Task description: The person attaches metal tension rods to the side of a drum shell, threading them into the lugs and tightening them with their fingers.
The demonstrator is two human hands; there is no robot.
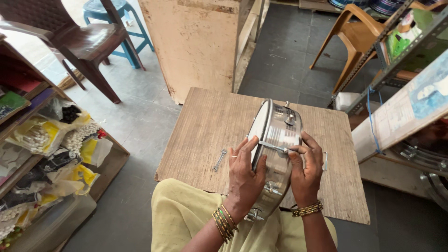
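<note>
both hands (pixel 275 175) on an upright metal drum (pixel 275 140), wooden board (pixel 205 126) beneath

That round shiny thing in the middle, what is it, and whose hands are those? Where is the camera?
The camera sits on a person's head and looks down, so you see their own two hands and their lap in yellow cloth. The shiny round thing is a small frame drum with a metal rim, stood on its edge over a worn wooden board. The left hand steadies the drum's flat face. The right hand grips the rim and pinches a thin metal tool laid across it. A small spanner lies on the board beside the left hand. Around are chairs and shelves with packets.
</note>
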